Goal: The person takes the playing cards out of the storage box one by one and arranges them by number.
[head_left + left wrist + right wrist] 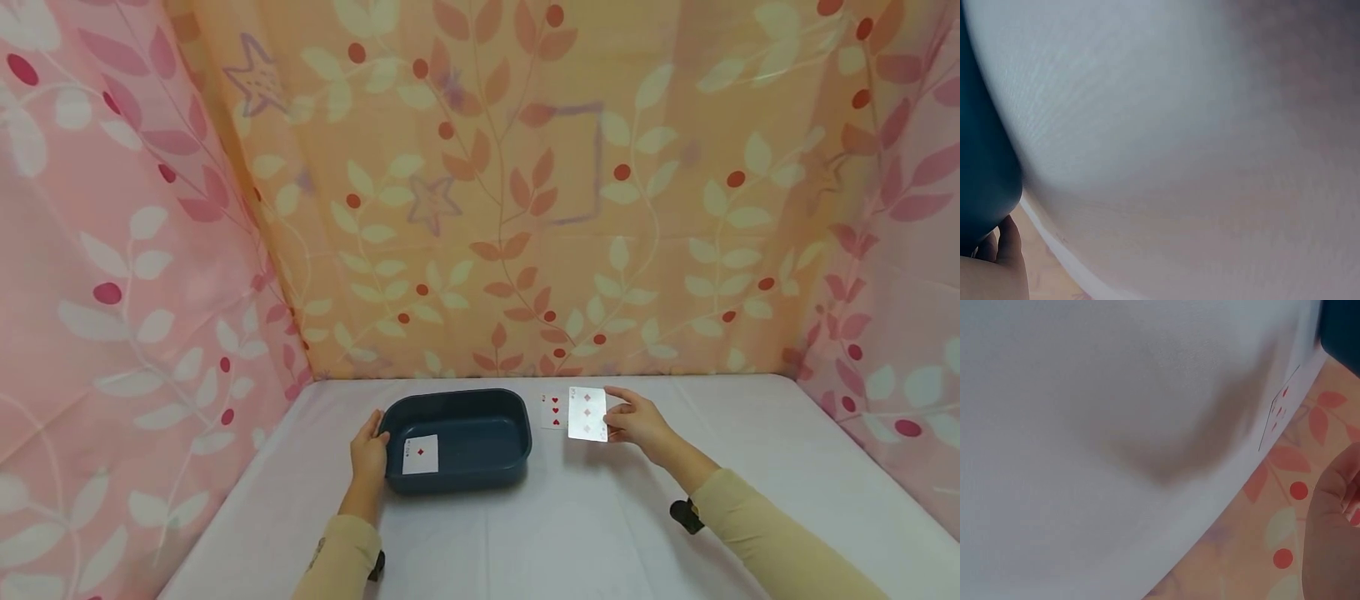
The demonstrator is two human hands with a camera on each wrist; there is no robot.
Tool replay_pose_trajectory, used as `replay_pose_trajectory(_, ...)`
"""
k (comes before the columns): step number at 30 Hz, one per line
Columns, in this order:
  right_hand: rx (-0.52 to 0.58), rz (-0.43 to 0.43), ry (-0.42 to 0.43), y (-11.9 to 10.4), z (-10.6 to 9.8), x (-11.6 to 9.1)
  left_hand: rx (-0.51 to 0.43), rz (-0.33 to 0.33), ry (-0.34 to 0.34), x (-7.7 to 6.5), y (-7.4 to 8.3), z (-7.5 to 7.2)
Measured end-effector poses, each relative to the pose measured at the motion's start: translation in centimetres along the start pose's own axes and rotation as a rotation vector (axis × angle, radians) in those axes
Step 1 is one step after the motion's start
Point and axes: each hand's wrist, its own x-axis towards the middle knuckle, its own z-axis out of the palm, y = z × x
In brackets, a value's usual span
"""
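Note:
On the table's left half stands a dark blue rectangular tub [480,479]. My left hand [369,454] grips its left rim, thumb at the top edge; in the left wrist view, fingertips [1010,240] touch the tub's side. A playing card with one red diamond [421,455] lies face up inside. To the tub's right, my right hand [637,425] pinches a three of diamonds [587,414] by its right edge, above the table and face toward the head camera. Partly covered by it, a three of hearts [552,412] lies on the table.
A white cloth covers the table [585,533]. Pink leaf-patterned curtains [150,333] stand at both sides, and an orange one [480,275] closes off the back edge. Dark wrist devices [686,516] sit on both forearms.

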Motion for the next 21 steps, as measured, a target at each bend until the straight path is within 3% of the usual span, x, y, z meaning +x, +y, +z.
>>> replay_pose_trajectory(21, -0.032, 0.014, 0.031, 0.9, -2.2, -0.1, 0.021, -0.024, -0.006, -0.2, 0.3, 0.0)
